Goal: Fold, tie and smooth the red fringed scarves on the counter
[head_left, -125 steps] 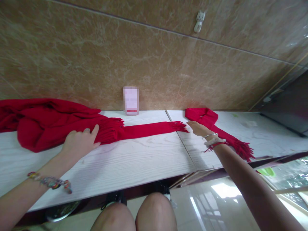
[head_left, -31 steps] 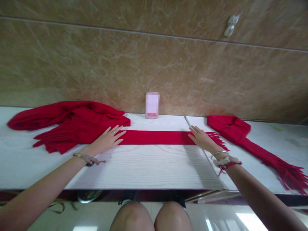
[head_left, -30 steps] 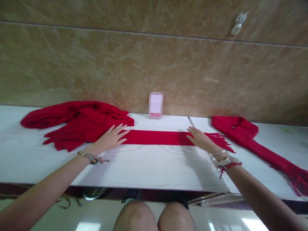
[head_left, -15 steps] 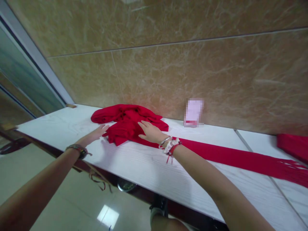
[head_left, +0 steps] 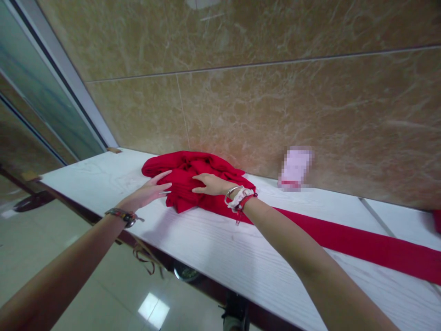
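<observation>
A bunched heap of red scarf (head_left: 193, 172) lies on the white table (head_left: 213, 248) against the marble wall. From the heap a flat red strip (head_left: 361, 241) of scarf runs off to the right. My left hand (head_left: 149, 193) rests at the heap's left edge with its fingers stretched out on the cloth. My right hand (head_left: 210, 184) lies flat on top of the heap, fingers extended toward the left. Bracelets sit on both wrists.
A small pink card (head_left: 294, 169) stands against the wall behind the strip. The table's left end (head_left: 69, 172) is near a glass door frame. A seam (head_left: 374, 216) divides the table at the right. Glossy floor (head_left: 103, 294) lies below the front edge.
My view has swung to the left end of the table. Both hands left the flat strip and came together on the bunched heap; the right hand crossed over from the strip's far end.
</observation>
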Demonstrator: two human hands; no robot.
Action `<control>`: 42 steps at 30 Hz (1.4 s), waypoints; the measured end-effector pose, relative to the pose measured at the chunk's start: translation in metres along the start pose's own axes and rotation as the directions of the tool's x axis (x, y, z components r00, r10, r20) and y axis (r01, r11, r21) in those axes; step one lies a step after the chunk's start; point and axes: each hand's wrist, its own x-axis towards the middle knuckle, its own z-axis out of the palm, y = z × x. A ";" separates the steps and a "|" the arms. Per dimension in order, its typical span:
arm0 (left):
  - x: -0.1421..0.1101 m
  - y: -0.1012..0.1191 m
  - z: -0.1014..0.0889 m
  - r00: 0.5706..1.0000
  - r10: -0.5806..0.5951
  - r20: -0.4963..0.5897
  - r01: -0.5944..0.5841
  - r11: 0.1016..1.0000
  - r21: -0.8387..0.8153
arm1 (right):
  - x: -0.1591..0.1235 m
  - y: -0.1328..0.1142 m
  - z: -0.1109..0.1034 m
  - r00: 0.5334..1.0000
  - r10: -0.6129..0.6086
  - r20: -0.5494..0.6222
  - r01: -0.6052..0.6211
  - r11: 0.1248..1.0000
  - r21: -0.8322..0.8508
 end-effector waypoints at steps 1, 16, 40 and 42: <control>0.000 0.000 0.001 1.000 -0.001 -0.023 0.001 1.000 -0.014 | 0.001 -0.002 0.000 0.998 0.050 -0.039 -0.051 0.999 -0.007; 0.015 -0.025 0.006 0.917 0.387 -0.091 -0.291 0.810 0.510 | -0.004 -0.025 0.009 0.966 0.131 -0.224 -0.181 0.959 -0.218; -0.005 -0.005 0.024 0.959 0.254 -0.129 -0.078 0.668 0.740 | -0.248 0.056 -0.049 0.949 0.116 -0.292 -0.284 0.715 -0.639; -0.009 0.005 0.023 0.958 0.258 -0.124 -0.065 0.618 0.783 | -0.257 0.059 -0.057 0.936 0.151 -0.319 -0.328 0.705 -0.629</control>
